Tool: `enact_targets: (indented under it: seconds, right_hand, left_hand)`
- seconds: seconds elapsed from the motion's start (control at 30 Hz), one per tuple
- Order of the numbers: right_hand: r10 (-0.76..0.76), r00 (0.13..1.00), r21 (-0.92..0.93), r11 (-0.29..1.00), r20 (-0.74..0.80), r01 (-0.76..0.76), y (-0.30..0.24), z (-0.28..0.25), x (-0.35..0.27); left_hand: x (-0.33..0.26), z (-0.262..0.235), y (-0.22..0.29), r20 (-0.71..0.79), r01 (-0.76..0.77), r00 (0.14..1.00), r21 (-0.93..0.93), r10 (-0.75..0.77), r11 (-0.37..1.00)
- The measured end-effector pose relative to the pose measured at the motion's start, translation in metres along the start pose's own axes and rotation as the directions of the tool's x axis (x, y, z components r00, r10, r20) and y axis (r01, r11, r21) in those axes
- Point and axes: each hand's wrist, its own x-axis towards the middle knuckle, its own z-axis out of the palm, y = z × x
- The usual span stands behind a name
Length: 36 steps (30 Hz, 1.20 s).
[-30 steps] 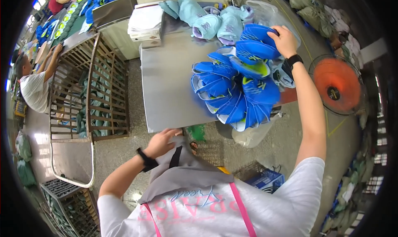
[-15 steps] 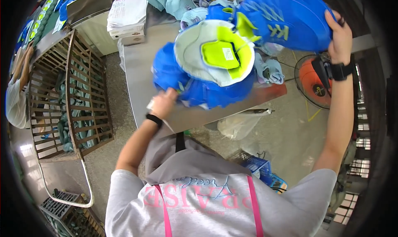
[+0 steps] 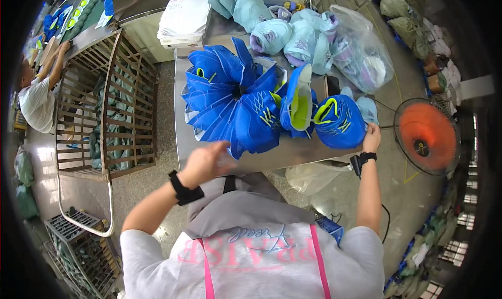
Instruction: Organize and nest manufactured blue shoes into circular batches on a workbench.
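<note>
Blue shoe uppers [image 3: 219,105] with lime-green linings and laces lie fanned out in a ring on the metal table. At the right end, one blue shoe upper [image 3: 342,125] is gripped at its edge by my right hand [image 3: 372,138]. Another blue upper [image 3: 298,98] stands tilted beside it, its lime lining facing up. My left hand [image 3: 206,162], somewhat blurred, hovers at the front table edge just below the fan, fingers apart and nothing held.
Light-blue shoe uppers [image 3: 306,43], a clear plastic bag [image 3: 366,58] of more uppers and a stack of papers [image 3: 185,18] lie along the back. An orange fan [image 3: 426,131] stands to the right. A slatted cart [image 3: 107,111] is at left, near another person [image 3: 39,98].
The raised blue uppers have come down onto the table as a fanned ring. My right hand has lowered toward me; my left hand has released the bunch and drawn back.
</note>
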Motion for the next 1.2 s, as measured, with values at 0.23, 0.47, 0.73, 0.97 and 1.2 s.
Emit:
enact_targets:
  seconds: [0.23,0.47,0.73,0.97,1.2]
  right_hand:
    - [-0.293,0.945,0.633,0.762,0.145,0.139,-0.16,-0.074,-0.054]
    - [-0.714,0.605,0.586,0.672,0.352,0.452,-0.163,0.045,-0.168]
    - [-0.486,0.629,0.02,0.8,0.607,0.599,-0.086,0.101,-0.046]
    - [-0.58,0.559,0.384,0.814,0.593,0.436,-0.092,0.009,-0.044]
    - [-0.974,0.18,0.759,0.223,0.141,0.612,-0.274,-0.054,-0.132]
  left_hand:
    - [0.055,0.096,0.019,0.088,0.352,0.869,-0.802,-0.488,0.483]
    - [0.058,0.105,0.001,-0.409,0.079,0.656,-0.799,-0.635,0.596]
    - [-0.063,0.087,-0.028,-0.778,0.214,0.536,-0.251,-0.328,0.944]
    - [-0.064,0.099,-0.013,-0.657,0.475,0.472,-0.372,-0.588,0.797]
    - [-0.049,0.101,-0.007,-0.678,0.448,0.619,-0.111,-0.398,0.887]
